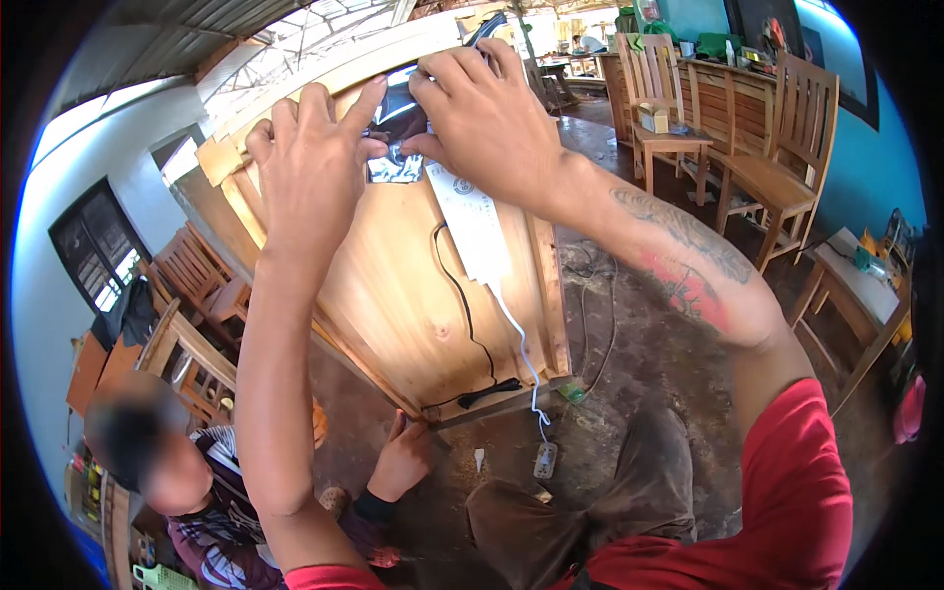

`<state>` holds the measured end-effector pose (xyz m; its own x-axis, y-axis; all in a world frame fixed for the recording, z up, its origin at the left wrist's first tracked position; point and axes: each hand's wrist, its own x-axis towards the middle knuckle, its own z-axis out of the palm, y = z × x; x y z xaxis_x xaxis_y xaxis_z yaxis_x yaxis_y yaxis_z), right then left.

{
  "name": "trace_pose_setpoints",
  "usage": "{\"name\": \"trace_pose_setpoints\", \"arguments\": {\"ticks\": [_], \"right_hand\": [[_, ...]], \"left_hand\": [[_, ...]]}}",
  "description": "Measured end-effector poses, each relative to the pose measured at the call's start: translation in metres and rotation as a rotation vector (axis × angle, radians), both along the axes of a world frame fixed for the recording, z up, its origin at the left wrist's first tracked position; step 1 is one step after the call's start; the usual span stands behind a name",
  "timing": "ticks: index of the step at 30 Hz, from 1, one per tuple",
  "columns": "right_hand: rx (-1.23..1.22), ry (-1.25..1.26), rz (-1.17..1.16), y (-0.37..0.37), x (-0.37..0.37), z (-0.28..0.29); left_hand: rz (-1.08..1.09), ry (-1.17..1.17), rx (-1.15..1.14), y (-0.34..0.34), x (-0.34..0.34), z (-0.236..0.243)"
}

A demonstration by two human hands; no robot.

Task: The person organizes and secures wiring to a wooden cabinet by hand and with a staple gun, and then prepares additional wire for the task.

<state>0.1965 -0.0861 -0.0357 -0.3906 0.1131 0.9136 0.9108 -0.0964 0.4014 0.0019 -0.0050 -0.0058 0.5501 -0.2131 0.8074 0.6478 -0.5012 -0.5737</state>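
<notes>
A large wooden panel with a raised frame (pixel 393 285) stands tilted before me. Near its top, my left hand (pixel 315 162) and my right hand (pixel 487 128) pinch a shiny silver-and-dark foil-like piece (pixel 396 167) from either side, thumbs facing each other. What exactly this piece is, I cannot make out. Just below my right hand, a long white strip, perhaps a power strip (pixel 472 231), lies along the panel. Its white cord (pixel 516 329) runs down toward a socket block (pixel 545 459) on the floor. A black cord (pixel 457 295) also hangs down the panel.
A person (pixel 202 492) crouches at lower left, one hand (pixel 401 460) at the panel's bottom edge. Wooden chairs (pixel 787 162) and a cluttered counter (pixel 728 88) stand at the right rear. A small table (pixel 855 285) is at right. More chairs (pixel 202 270) line the left wall.
</notes>
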Motion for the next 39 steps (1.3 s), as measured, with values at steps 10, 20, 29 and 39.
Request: {"name": "trace_pose_setpoints", "arguments": {"ticks": [10, 20, 29, 39], "right_hand": [[0.005, 0.081, 0.038, 0.004, 0.004, -0.006], [0.004, 0.094, 0.048, 0.000, 0.006, -0.008], [0.052, 0.089, -0.013, -0.004, 0.001, -0.006], [0.138, 0.091, 0.079, 0.005, 0.003, -0.026]], "left_hand": [[-0.148, 0.047, 0.034, 0.010, 0.001, 0.003], [0.038, 0.179, 0.145, -0.008, 0.015, 0.017], [-0.112, 0.267, 0.167, 0.006, 0.014, 0.011], [-0.033, 0.245, 0.105, -0.005, 0.016, 0.010]]}}
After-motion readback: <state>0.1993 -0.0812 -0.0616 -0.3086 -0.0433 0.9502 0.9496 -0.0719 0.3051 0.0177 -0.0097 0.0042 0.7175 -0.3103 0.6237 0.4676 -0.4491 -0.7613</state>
